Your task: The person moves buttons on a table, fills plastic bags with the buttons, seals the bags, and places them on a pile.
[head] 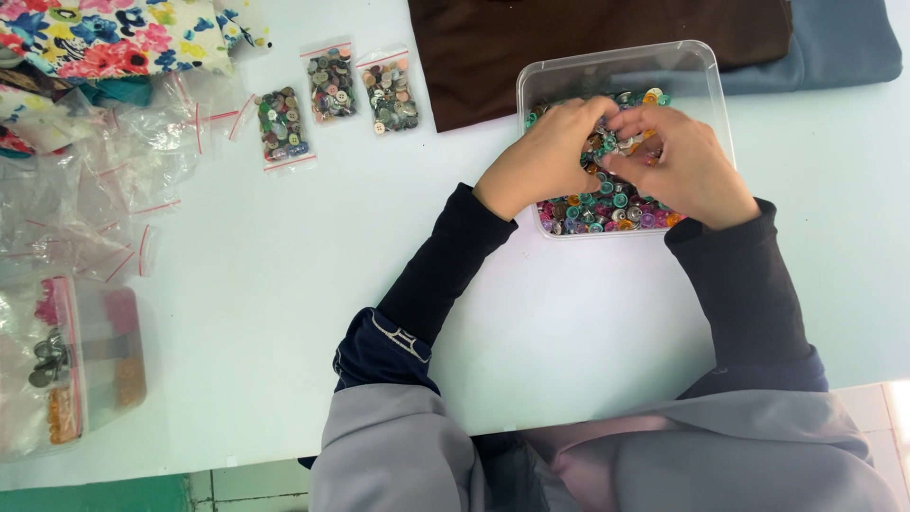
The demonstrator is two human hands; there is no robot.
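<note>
Head view: both hands are down in the clear rectangular plastic tub (706, 81) of mixed coloured buttons (607, 204). The left hand (545, 156) and right hand (687, 161) meet fingertip to fingertip, pinching buttons. Left of the tub lie three small filled zip bags of buttons (332, 95); farther left, a heap of empty clear bags (104, 190). By my judgement, most sorting remains, since the tub looks full.

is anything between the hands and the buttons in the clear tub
Nothing visible. The left hand and right hand are both inside the clear tub, directly on the buttons. It has no lid on.
</note>
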